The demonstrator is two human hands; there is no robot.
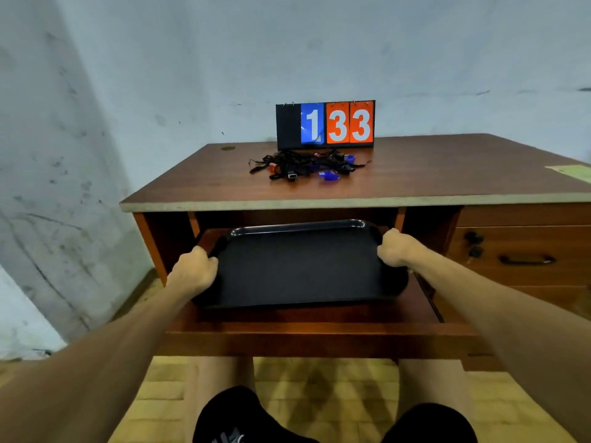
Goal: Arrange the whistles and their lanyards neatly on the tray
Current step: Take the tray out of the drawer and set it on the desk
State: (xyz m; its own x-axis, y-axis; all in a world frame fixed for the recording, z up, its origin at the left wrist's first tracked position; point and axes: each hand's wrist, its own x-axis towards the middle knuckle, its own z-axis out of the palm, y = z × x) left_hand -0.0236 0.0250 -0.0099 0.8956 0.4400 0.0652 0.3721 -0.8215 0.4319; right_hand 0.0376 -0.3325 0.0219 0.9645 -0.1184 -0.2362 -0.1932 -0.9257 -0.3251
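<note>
Nearest the lens: black shorts (236, 410) and bare knees, low in frame, over yellowish floor tiles (319, 378). Beyond the knees, black tray (297, 270) on the pull-out shelf (303, 314) under the desk top, far end tucked partly beneath it. Gripped at both short sides: left hand (195, 270) curled over the left rim, fingers wrapped round the edge; right hand (395, 247) clenched likewise on the right rim, knuckles up. Cannot tell whether lifted clear of the shelf or resting on it. Higher up and farther back, well apart from the tray, whistles and lanyards (307, 166) heaped in one tangled pile on the desk (415, 174). Black cords looped through one another; blue whistle (328, 176) at the pile's near edge, another blue one toward the far right, an orange-red one at the left, a black one at front centre. Exact count not readable. Just behind the pile, upright flip scoreboard (326, 124): black panel, blue card reading 1, two orange cards reading 3 and 3. Right of the shelf, drawer front with dark handle (526, 259); what look like keys (475, 243) just left of that handle. Pale green sheet (572, 172) at the desk's right edge. Scuffed pale wall (96, 123) behind and to the left.
</note>
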